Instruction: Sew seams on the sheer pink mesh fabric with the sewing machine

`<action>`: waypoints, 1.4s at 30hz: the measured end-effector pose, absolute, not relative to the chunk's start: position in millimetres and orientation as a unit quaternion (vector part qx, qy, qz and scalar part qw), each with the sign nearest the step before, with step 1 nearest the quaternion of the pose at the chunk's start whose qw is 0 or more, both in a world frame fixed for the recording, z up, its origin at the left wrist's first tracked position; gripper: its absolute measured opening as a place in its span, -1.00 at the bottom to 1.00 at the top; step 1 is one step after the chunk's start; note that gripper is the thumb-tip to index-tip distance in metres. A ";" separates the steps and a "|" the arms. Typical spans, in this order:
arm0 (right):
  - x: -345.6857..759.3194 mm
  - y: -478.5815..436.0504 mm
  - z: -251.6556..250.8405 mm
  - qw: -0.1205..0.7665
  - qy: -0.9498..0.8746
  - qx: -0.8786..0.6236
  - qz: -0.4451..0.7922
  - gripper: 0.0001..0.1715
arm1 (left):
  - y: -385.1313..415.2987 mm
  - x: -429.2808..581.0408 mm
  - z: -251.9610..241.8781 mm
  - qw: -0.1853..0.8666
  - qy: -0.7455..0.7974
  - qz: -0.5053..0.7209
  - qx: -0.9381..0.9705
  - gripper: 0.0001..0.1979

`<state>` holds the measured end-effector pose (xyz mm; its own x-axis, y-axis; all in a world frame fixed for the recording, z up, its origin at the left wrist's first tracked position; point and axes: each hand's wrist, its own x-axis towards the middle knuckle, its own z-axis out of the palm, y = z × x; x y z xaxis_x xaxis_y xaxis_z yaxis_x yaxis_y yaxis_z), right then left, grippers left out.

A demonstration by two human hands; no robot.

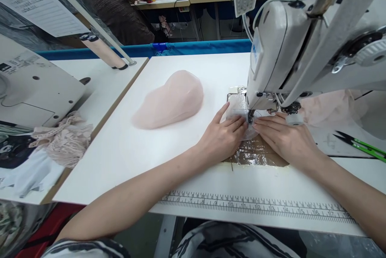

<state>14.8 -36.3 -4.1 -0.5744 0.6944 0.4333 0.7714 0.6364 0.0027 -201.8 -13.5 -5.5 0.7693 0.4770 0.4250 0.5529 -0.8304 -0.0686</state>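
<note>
A white sewing machine (269, 45) stands over the table, its needle and presser foot (250, 116) down between my hands. My left hand (224, 135) lies left of the foot, thumb spread and fingers flat on a piece of sheer pale fabric (237, 107). On the right of the foot, my right hand (285, 137) rests with its fingers stretched towards the needle, touching the same fabric. Brown, shiny tape (256, 153) covers the table just in front of the foot. More sheer pink fabric (331, 107) lies under the machine arm.
A pale pink cup-shaped fabric piece (175, 99) lies left on the white table (120, 165). Green-handled thread snips (368, 148) are at the right. A printed ruler (256, 205) runs along the front edge. Lace trim (68, 139) sits far left; another person (114, 5) is behind.
</note>
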 end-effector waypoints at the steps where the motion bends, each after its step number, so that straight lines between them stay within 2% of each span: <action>1: 15.0 -36.3 -4.3 0.199 -0.882 -0.418 -0.093 -0.64 | -13.4 -201.7 -5.7 0.095 -0.276 -0.199 -0.936 -0.68; 11: 13.0 -37.0 -1.0 0.179 -0.883 -0.424 -0.087 -0.61 | -13.3 -203.5 -3.4 0.071 -0.295 -0.189 -0.934 -0.64; 16: 11.0 -38.8 2.6 0.194 -0.878 -0.419 -0.129 -0.58 | -18.8 -207.8 5.2 0.065 -0.338 -0.168 -0.924 -0.19; 18: 9.4 -41.6 4.9 0.216 -0.874 -0.404 -0.163 -0.59 | -22.6 -209.7 10.2 0.092 -0.334 -0.186 -0.919 -0.27; 20: 6.3 -45.1 7.0 0.246 -0.868 -0.387 -0.189 -0.62 | -23.9 -210.9 15.7 0.119 -0.324 -0.229 -0.910 -0.50; 24: -2.1 -51.3 6.8 0.255 -0.884 -0.366 -0.141 -0.65 | -14.8 -211.8 20.2 0.115 -0.304 -0.255 -0.910 -0.77; 27: -5.7 -54.7 5.2 0.203 -0.905 -0.358 -0.111 -0.59 | -4.9 -213.7 15.4 0.062 -0.277 -0.206 -0.937 -0.70; 30: -7.5 -59.7 7.9 0.209 -0.889 -0.377 -0.155 -0.67 | 0.9 -216.6 9.9 0.031 -0.263 -0.184 -0.947 -0.67; 33: -10.7 -66.3 13.1 0.207 -0.890 -0.383 -0.139 -0.61 | 3.5 -218.3 8.5 0.018 -0.245 -0.177 -0.953 -0.67; 36: -12.4 -69.5 16.1 0.171 -0.890 -0.413 -0.087 -0.70 | 3.8 -217.9 9.5 0.001 -0.240 -0.153 -0.959 -0.63; 42: -4.8 -61.3 13.9 0.133 -0.855 -0.493 -0.088 -0.59 | 1.0 -212.3 6.4 0.018 -0.238 -0.161 -0.958 -0.60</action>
